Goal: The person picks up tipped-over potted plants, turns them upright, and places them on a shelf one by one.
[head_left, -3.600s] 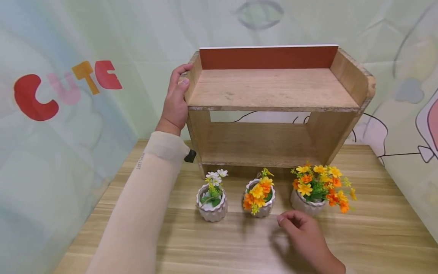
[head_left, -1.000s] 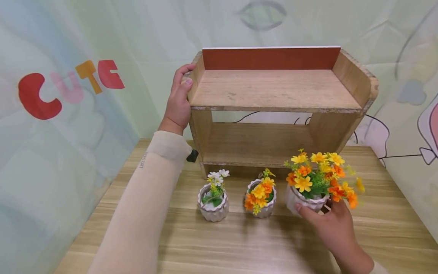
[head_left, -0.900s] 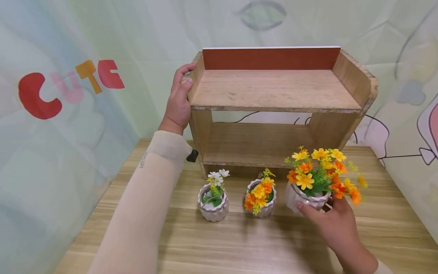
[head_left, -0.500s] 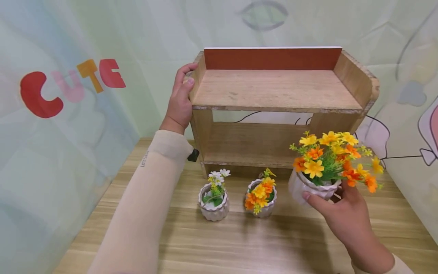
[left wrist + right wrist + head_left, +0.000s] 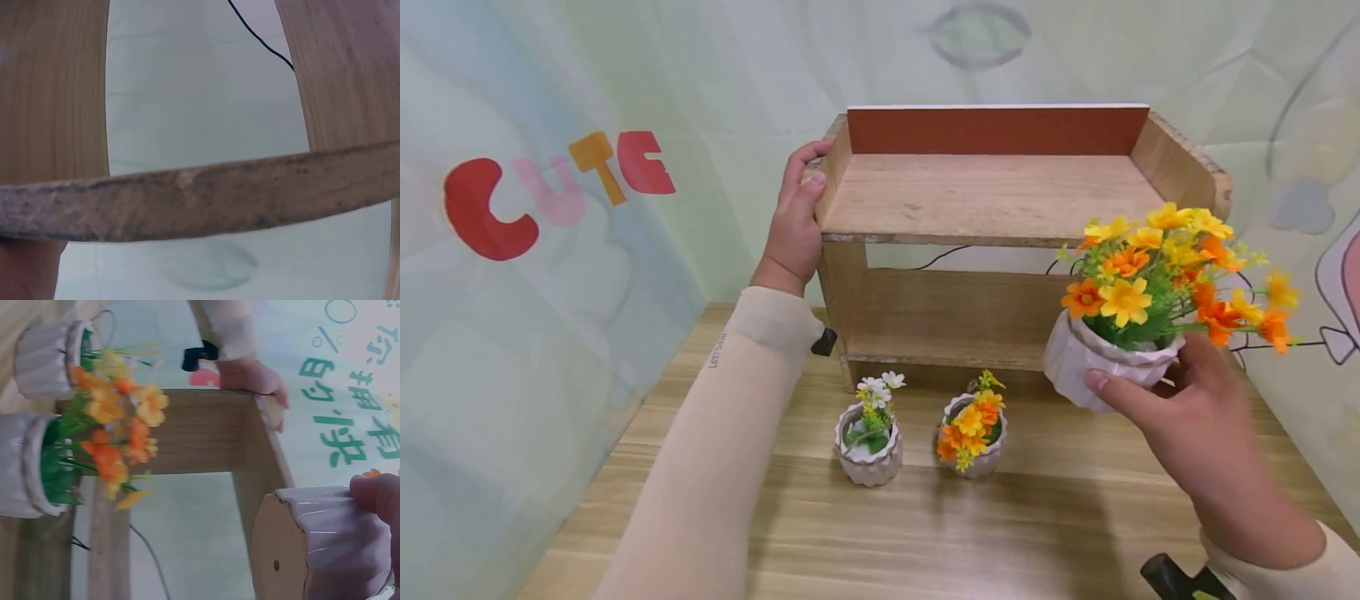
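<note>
My left hand (image 5: 793, 221) grips the left side panel of a wooden two-tier shelf (image 5: 1000, 196), thumb over its upper edge. In the left wrist view the panel's worn edge (image 5: 200, 200) crosses the picture. My right hand (image 5: 1202, 425) holds a white fluted flowerpot (image 5: 1097, 362) with yellow and orange artificial flowers (image 5: 1127, 300). It hangs above the table, in front of the shelf's right side. From the right wrist, the pot's underside (image 5: 278, 553) shows a small hole, and the thumb (image 5: 375, 494) lies against its wall.
On the wood-grain table (image 5: 925, 542) stand a pot with white flowers (image 5: 868, 454) and a pot with orange and yellow flowers (image 5: 973, 433), both before the shelf. A printed backdrop (image 5: 587, 317) closes off the left and back.
The right hand has taken hold of the right-hand flowerpot, lifted it off the table and carried it up and slightly right. The left hand stays on the shelf panel.
</note>
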Demonstrator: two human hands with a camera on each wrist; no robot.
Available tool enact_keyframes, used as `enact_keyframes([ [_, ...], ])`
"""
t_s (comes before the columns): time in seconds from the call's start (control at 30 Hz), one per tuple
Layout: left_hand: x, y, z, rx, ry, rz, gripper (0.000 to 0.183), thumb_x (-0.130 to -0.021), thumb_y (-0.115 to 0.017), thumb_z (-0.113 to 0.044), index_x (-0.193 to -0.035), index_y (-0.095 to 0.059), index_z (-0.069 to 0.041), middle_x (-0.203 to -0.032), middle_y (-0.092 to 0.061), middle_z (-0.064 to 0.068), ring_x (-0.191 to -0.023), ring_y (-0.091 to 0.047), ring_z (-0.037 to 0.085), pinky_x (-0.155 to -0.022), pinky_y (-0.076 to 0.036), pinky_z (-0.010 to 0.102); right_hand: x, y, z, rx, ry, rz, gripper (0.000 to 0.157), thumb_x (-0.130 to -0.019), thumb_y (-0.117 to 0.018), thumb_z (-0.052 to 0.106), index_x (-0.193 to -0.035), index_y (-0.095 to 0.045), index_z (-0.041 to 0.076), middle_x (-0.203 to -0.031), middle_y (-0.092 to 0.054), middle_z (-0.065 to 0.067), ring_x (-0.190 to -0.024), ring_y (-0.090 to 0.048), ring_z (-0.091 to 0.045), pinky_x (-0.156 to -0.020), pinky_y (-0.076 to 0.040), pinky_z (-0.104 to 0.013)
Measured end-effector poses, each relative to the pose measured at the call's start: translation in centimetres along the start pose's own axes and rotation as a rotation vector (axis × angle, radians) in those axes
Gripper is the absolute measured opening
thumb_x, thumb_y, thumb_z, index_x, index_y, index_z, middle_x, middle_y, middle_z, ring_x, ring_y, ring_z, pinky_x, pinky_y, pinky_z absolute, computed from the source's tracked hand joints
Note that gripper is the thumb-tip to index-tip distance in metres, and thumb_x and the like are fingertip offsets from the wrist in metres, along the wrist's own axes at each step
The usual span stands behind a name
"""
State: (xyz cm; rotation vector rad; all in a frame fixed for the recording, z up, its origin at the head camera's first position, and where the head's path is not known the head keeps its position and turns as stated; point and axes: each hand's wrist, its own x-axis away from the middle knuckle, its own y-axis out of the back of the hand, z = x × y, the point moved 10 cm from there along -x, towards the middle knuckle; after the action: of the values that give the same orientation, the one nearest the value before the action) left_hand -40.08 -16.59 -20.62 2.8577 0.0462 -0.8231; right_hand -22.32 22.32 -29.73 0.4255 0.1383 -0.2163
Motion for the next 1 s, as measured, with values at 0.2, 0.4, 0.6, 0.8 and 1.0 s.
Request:
enact_keyframes([
  [0.2,-0.1,-0.3,0.0,-0.007,0.004,0.008,0.051,-0.104,-0.033,-0.030,-0.152,-0.045,-0.020,-0.165,-0.033,-0.003,-0.146,-0.033,0.019,-0.120,-0.025,0.037,-0.7,1.2,1.8,0.061,0.004,-0.009,0.083,-0.091,-0.085,0.029,-0.161,-0.042,0.017,-0.147,-0.054,-0.003,-0.110,-0.063,-0.001,-0.079,-0.054,-0.011],
  [0.4,-0.1,-0.2,0.1,-0.014,0.004,0.004,0.050,-0.104,-0.033,-0.030,-0.152,-0.045,-0.020,-0.165,-0.032,-0.004,-0.147,-0.032,0.019,-0.121,-0.024,0.037,-1.6,2.0,4.2,0.070,0.046,-0.016,0.075,-0.091,-0.085,0.029,-0.156,-0.049,0.020,-0.137,-0.059,0.010,-0.105,-0.066,-0.001,-0.078,-0.053,-0.011],
  [0.6,-0.2,-0.1,0.0,0.002,-0.001,0.005,0.050,-0.104,-0.034,-0.030,-0.151,-0.045,-0.019,-0.165,-0.033,-0.003,-0.147,-0.033,0.019,-0.120,-0.025,0.037,-2.9,2.6,6.3,0.088,0.045,-0.039,0.071,-0.090,-0.085,0.035,-0.152,-0.053,0.022,-0.132,-0.060,0.013,-0.106,-0.064,-0.005,-0.077,-0.050,-0.011],
  [0.8,-0.1,-0.1,-0.1,-0.002,0.005,0.000,0.050,-0.104,-0.034,-0.030,-0.151,-0.045,-0.019,-0.165,-0.032,-0.004,-0.148,-0.032,0.018,-0.121,-0.024,0.037,-4.3,3.1,7.9,0.078,0.064,-0.063,0.071,-0.090,-0.084,0.037,-0.152,-0.053,0.022,-0.134,-0.059,0.012,-0.109,-0.061,-0.008,-0.077,-0.048,-0.011],
  [1.0,-0.2,-0.3,0.0,-0.016,0.015,0.002,0.049,-0.105,-0.034,-0.030,-0.152,-0.045,-0.021,-0.164,-0.033,-0.004,-0.147,-0.032,0.018,-0.121,-0.024,0.037,-5.7,3.5,8.7,0.071,0.069,-0.088,0.068,-0.090,-0.084,0.040,-0.147,-0.056,0.018,-0.132,-0.062,0.009,-0.106,-0.058,-0.012,-0.077,-0.046,-0.014],
])
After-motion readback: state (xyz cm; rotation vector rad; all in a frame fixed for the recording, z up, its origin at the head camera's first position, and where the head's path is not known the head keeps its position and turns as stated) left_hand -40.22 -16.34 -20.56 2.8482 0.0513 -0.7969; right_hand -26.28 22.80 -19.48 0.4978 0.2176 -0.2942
